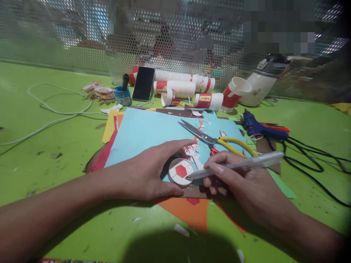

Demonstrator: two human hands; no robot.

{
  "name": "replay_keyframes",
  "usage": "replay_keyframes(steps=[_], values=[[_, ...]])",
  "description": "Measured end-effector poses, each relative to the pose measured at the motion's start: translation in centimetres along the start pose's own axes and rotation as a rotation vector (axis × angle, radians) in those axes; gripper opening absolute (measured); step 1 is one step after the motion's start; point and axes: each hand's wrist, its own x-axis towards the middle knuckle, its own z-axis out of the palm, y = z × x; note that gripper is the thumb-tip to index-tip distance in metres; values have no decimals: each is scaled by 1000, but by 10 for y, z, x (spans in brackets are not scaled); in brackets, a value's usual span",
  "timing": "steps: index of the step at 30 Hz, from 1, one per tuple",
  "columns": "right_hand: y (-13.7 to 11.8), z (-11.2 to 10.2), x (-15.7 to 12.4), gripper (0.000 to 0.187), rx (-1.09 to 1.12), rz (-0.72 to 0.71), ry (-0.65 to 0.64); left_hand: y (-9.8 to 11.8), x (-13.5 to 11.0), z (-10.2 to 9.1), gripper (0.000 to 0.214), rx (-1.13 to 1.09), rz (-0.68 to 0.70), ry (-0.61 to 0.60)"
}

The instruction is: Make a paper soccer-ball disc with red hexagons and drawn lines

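A small white paper disc with a red hexagon in its middle and thin drawn lines stands in front of me. My left hand curves round it, thumb at its lower edge and fingers at its upper left; some fingertips are hidden. A clear-barrelled pen is pinched in my right hand, its tip touching or almost touching the disc's right side. Beneath lie light blue paper sheets with red and white scraps. Just beyond my right hand, yellow-handled scissors lie with blades slightly apart.
Behind the paper stand a phone, a blue glue bottle and several red-and-white paper cups. A blue glue gun with a black cord lies at right. A white cable loops at left. Perforated metal edges the green table.
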Motion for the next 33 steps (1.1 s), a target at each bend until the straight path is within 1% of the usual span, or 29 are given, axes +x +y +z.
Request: replay_keyframes(steps=[3, 8, 11, 15, 21, 28, 33], values=[[1, -1, 0, 18, 56, 11, -11, 1, 0, -4, 85, 8, -14, -38], [0, 0, 0, 17, 12, 14, -14, 2, 0, -8, 79, 6, -2, -39], [-1, 0, -1, 18, -20, 5, -7, 1, 1, -8, 79, 13, -8, -35], [-2, 1, -1, 18, -63, -20, -6, -3, 2, -5, 81, 16, 12, 0], [-4, 1, 1, 17, -147, -32, -24, -4, 2, -3, 80, 9, 18, -4], [-6, 4, 0, 17, -145, -11, -15, -3, 2, -4, 79, -4, 14, -6], [-5, 4, 2, 16, -122, -12, -21, -2, 2, -4, 80, -7, -15, -12]])
